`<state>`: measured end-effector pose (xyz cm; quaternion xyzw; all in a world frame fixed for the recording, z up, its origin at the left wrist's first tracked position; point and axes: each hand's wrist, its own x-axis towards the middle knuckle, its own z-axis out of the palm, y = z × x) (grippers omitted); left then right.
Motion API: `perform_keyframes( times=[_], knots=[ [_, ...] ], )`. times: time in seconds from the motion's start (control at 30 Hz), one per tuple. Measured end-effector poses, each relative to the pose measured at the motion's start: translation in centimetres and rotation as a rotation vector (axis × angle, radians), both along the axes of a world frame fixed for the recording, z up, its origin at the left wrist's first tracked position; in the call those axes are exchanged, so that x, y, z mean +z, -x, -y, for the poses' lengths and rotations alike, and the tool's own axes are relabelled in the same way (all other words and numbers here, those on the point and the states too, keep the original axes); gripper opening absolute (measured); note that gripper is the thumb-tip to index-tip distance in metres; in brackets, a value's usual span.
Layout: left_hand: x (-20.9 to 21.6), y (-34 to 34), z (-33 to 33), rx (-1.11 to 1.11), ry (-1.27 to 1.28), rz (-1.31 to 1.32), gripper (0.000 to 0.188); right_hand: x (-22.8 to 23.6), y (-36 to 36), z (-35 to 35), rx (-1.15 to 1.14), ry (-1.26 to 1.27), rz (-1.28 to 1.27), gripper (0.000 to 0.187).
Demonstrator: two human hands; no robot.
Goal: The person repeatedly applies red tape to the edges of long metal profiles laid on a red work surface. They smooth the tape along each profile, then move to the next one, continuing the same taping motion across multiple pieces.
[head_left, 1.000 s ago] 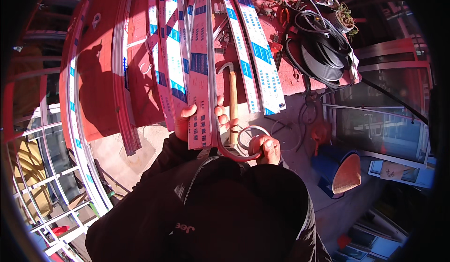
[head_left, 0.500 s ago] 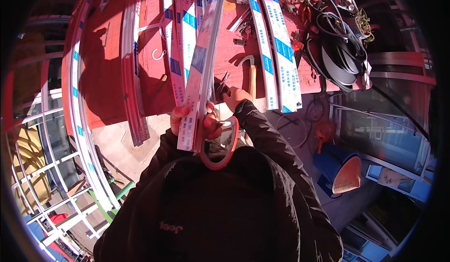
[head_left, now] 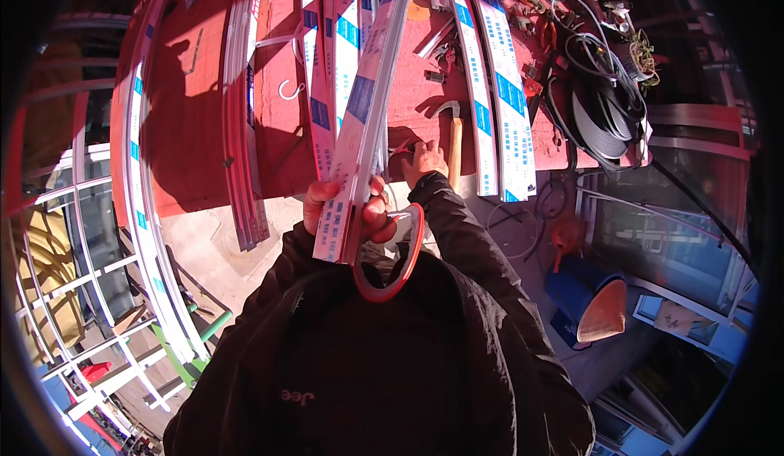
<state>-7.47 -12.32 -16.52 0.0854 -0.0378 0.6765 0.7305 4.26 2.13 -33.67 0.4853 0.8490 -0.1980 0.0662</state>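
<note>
1. Profile [head_left: 359, 137] slants over the red table's [head_left: 282, 162] edge; its near end is gripped by the left hand [head_left: 315, 203], fingers clamped around both sides.
2. A loop of red-edged strip [head_left: 380, 294] hangs just beside that end; whether it is pinched too cannot be told.
3. The right hand [head_left: 426, 162] is placed at the table edge, between profile and hammer [head_left: 455, 146], by a small red item [head_left: 400, 149]; whether fingers are closed on it cannot be told.
4. Done well: profile held steady, strip unkinked, hammer not knocked.
5. Containers: blue tub [head_left: 565, 286], tan-topped, on the floor [head_left: 200, 252] at right; contents hidden. Plant [head_left: 643, 58] at table's right; whether potted, unclear.
</note>
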Motion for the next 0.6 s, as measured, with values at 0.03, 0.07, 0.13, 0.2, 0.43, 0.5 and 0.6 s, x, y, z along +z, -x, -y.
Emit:
perform_keyframes(
  times=[0.03,0.07,0.13,0.2,0.43,0.5,0.6],
  knots=[
    [0.0,0.0,0.0,-0.003,0.004,0.003,0.049,-0.4,0.0,-0.1,0.0,-0.018,-0.027,0.032],
    [0.0,0.1,0.1,-0.006,0.008,0.006,0.049,-0.6,-0.3,-0.5,-0.007,-0.005,-0.049,0.029],
    [0.6,0.2,0.0,-0.02,-0.001,0.01,0.047,-1.2,-0.7,-1.6,0.007,-0.055,-0.06,0.022],
    [0.3,0.3,-0.1,-0.047,-0.038,0.074,0.052,-1.7,-2.1,-2.5,0.048,-0.192,-0.126,0.021],
    [0.7,-1.2,-2.5,-0.031,-0.118,0.076,0.051,9.3,-8.1,-5.0,-0.079,-0.488,-0.625,0.018],
    [1.6,-2.4,-3.6,-0.025,-0.108,0.07,0.052,12.3,-9.1,-3.8,-0.076,-0.39,-0.829,0.016],
    [2.1,-4.4,-5.0,0.004,-0.063,0.016,0.05,16.7,-8.9,-0.5,-0.033,-0.184,-1.042,0.013]
  ],
)
